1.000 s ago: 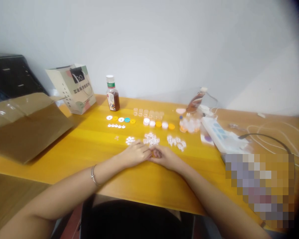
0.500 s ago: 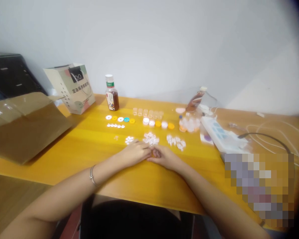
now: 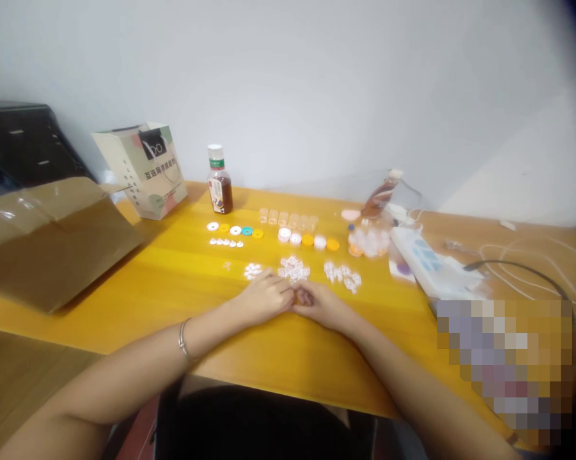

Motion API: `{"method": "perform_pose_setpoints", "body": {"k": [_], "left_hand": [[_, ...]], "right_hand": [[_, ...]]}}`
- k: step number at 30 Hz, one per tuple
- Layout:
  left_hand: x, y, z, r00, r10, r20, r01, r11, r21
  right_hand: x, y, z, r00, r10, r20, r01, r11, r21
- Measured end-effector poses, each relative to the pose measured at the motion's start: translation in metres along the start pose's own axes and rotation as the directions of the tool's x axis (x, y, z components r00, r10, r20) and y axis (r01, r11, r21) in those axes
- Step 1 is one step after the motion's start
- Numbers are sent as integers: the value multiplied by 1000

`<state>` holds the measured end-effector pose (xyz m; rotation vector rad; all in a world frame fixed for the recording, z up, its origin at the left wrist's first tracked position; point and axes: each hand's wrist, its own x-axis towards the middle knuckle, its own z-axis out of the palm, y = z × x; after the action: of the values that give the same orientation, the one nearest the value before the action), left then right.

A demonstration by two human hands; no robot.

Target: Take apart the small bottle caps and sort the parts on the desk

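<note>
My left hand (image 3: 267, 298) and my right hand (image 3: 322, 304) rest together on the wooden table (image 3: 288, 358), fingers curled and touching each other. No object shows in either hand. Just beyond the fingertips lies a pile of small white openwork pieces (image 3: 293, 268). Left of it is a cluster of small white pieces (image 3: 252, 271), and on the right are more white pieces (image 3: 342, 276). Farther back run a row of coloured rings (image 3: 235, 230), small white pointed parts (image 3: 226, 243), white and orange round caps (image 3: 307, 240) and clear cups (image 3: 288, 219).
A cardboard box (image 3: 57, 243) and a paper bag (image 3: 144, 172) stand at left. Behind the rows is a dark drink bottle (image 3: 219, 185); another bottle (image 3: 381, 195) leans back right. Near it are a bag of pale round things (image 3: 368, 241), a power strip (image 3: 419, 255) and cables (image 3: 513, 263).
The whole view has shifted slightly, with things appearing a little farther right. My hands stay together in the same place on the table.
</note>
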<state>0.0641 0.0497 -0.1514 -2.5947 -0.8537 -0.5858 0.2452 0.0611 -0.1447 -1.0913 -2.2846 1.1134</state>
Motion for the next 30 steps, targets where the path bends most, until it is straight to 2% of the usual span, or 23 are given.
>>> {"method": "perform_pose_setpoints", "body": {"k": [6, 9, 13, 16, 19, 23, 30], "left_hand": [[3, 3, -3, 998, -50, 30, 53, 994, -98], [3, -3, -7, 997, -81, 5, 81, 981, -174], [-7, -36, -19, 989, -149, -18, 144, 975, -167], [-19, -67, -29, 978, -202, 59, 209, 962, -178], [-27, -85, -34, 969, -201, 143, 230, 947, -225], [-28, -84, -33, 965, -146, 220, 199, 950, -241], [-31, -84, -26, 954, -132, 269, 164, 981, -102]], "right_hand": [[1, 0, 0, 1000, -7, -3, 7, 1000, -14], [0, -1, 0, 1000, 6, -17, -6, 1000, -22], [-2, -1, -1, 999, 31, -8, -31, 999, -7], [-3, 0, -1, 1000, 21, 0, -21, 1000, 7], [-4, 1, -2, 1000, 15, 11, -15, 1000, 15], [-4, 0, -3, 1000, 13, 11, -13, 1000, 20], [-4, 1, -3, 1000, 14, 22, -15, 999, 29]]}}
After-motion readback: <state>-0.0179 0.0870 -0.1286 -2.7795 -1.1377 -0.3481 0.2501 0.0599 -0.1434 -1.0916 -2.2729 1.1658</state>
